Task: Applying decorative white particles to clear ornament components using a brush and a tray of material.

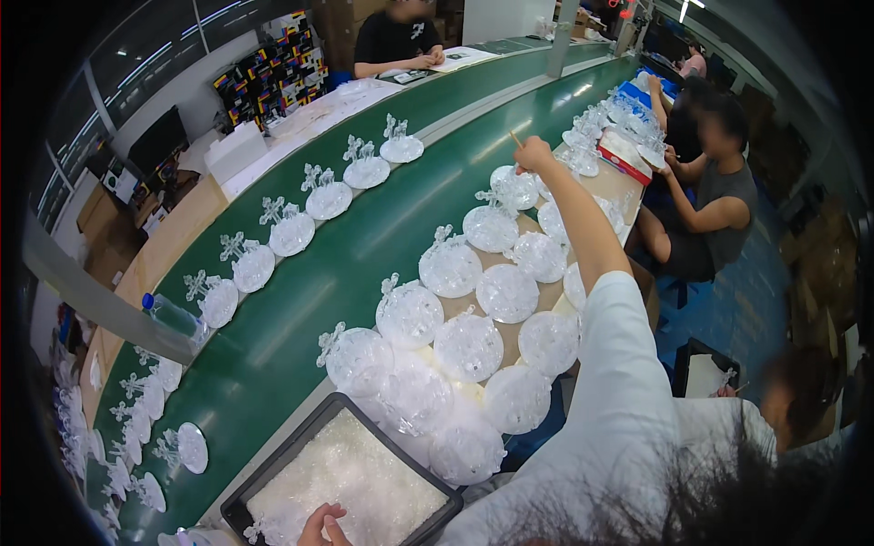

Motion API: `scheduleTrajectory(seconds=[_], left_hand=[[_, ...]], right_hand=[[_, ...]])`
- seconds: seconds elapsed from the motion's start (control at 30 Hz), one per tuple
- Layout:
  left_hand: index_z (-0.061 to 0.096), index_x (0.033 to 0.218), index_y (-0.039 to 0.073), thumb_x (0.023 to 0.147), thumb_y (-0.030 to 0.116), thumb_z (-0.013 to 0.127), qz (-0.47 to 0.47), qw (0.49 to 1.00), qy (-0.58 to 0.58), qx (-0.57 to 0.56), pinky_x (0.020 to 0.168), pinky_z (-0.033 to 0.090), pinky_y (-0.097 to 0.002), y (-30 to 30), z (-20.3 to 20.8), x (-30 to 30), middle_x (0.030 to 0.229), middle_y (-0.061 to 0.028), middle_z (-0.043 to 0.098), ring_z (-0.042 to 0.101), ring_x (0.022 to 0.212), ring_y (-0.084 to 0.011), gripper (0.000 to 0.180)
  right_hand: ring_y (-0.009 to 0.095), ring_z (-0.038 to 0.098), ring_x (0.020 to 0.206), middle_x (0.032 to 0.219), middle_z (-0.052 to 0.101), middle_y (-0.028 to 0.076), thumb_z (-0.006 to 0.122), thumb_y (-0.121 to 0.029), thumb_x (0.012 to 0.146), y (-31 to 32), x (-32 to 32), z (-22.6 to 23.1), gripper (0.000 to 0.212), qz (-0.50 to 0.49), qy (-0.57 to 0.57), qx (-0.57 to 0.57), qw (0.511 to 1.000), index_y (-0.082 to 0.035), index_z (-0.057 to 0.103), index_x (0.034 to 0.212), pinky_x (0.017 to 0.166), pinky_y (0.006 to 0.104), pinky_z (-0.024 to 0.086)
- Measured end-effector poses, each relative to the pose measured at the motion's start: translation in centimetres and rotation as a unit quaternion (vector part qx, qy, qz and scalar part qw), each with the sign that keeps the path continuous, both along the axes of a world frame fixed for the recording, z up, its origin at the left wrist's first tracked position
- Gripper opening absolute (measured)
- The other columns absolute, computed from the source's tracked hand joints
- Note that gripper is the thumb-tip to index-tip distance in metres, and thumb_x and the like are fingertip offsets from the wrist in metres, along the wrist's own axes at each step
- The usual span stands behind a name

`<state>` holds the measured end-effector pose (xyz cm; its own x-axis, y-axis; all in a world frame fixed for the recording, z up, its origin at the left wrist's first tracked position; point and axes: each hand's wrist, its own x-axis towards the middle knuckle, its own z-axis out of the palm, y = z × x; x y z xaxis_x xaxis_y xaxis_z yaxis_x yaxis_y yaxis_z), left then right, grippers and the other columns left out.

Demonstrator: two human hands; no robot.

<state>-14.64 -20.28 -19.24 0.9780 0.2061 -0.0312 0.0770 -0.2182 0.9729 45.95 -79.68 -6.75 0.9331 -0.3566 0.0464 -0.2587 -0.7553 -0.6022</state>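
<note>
My right hand, at the end of an outstretched arm, is closed on a thin wooden stick that points up and left. It is above the far rows of round, clear, frosted disc ornaments, several with small cross-shaped pieces. At the lower edge my left hand shows partly, fingers curled, over the near side of a black tray of white sparkling granules. A clear cross-shaped piece lies beside its fingers; whether the hand grips it is hidden.
A green conveyor belt curves along the left, carrying a row of cross-topped ornaments. A grey post and a water bottle stand at left. Co-workers sit across the belt and along the right side, near a red-edged box.
</note>
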Motion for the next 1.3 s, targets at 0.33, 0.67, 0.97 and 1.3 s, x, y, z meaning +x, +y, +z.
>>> scheduleTrajectory(seconds=[0.33, 0.67, 0.97, 1.3], left_hand=[[0.068, 0.103, -0.003, 0.086, 0.020, 0.067, 0.052, 0.977, 0.097, 0.180, 0.088, 0.052, -0.0397, -4.7, 5.1, 1.6, 0.104, -0.0196, 0.071, 0.069, 0.099, -0.0293, 0.029], [0.056, 0.123, 0.002, 0.085, 0.015, 0.068, -0.021, 0.944, 0.008, 0.329, 0.095, 0.048, -0.0442, -5.7, 10.8, 4.2, 0.122, -0.0202, 0.057, 0.055, 0.115, -0.0376, 0.042], [0.044, 0.142, 0.012, 0.084, 0.038, 0.068, -0.068, 0.866, 0.065, 0.490, 0.101, 0.041, -0.0591, -5.0, 6.4, 8.5, 0.141, -0.0259, 0.041, 0.044, 0.124, -0.0498, 0.067], [0.046, 0.143, 0.018, 0.081, 0.042, 0.069, -0.144, 0.880, 0.019, 0.452, 0.107, 0.031, -0.0649, -5.4, 5.3, 7.7, 0.148, -0.0209, 0.034, 0.034, 0.134, -0.0485, 0.071]], right_hand=[[0.032, 0.072, 0.075, 0.080, 0.072, 0.017, 0.066, -0.032, 0.080, -4.2, 6.5, -7.3, 0.034, 0.085, -0.022, -0.347, 0.934, 0.001, 0.072, 0.083, 0.075, 0.0434, 0.058], [0.018, 0.063, 0.065, 0.077, 0.065, 0.008, 0.058, -0.027, 0.098, 18.9, -6.0, 11.4, 0.029, 0.351, -0.281, -0.084, 0.889, -0.001, 0.068, 0.108, 0.061, 0.0320, 0.050], [0.034, 0.067, 0.103, 0.127, 0.063, 0.013, 0.073, -0.009, 0.079, 59.8, -28.0, 6.6, 0.049, 0.811, -0.200, -0.126, 0.536, -0.006, 0.058, 0.126, 0.086, 0.0432, 0.055], [0.029, 0.068, 0.096, 0.111, 0.062, 0.006, 0.076, -0.012, 0.075, 75.9, -28.3, -3.5, 0.042, 0.817, -0.290, -0.276, 0.415, -0.019, 0.060, 0.113, 0.074, 0.0423, 0.056]])
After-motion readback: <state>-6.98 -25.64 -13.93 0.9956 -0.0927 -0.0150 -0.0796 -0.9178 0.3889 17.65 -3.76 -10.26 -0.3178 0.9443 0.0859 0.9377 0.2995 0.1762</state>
